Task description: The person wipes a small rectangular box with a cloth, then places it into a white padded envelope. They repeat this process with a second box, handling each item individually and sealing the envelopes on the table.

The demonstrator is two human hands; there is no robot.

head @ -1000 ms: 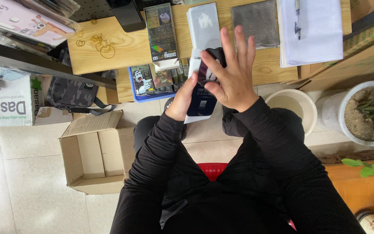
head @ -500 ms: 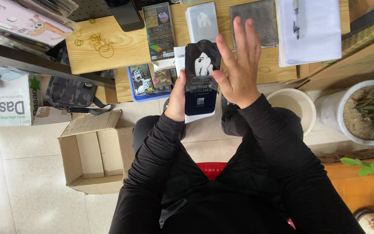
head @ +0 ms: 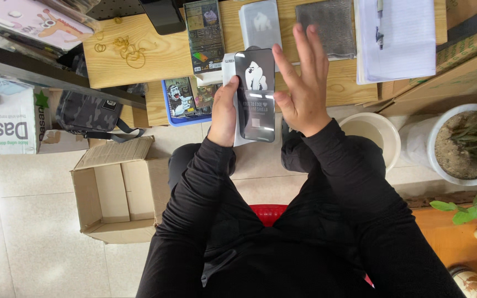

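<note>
A: Where's the dark glossy sheet point(head: 256, 95)?
B: We're pinching it upright with our left hand point(head: 223, 113), above our lap, before the wooden desk point(head: 139, 66).
A: Our right hand point(head: 303, 88)?
B: Fingers spread, thumb touching its edge

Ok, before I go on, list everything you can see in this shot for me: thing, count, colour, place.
dark glossy sheet: one, black-grey, held up between the hands
white slim box: one, behind the sheet
wooden table: one, light wood, top
flat packages: several, dark and grey, on the table
blue tray: one, table's lower edge
clipboard with papers: one, white, top right
rubber bands: a few, tan, table left
camouflage pouch: one, grey, under the table
cardboard box: one, brown, open, on the floor left
white bucket: one, floor right
potted plant: one, white pot, far right
red stool: one, under the person
left hand: grips the sheet's left edge
right hand: fingers spread, at the right edge
</note>
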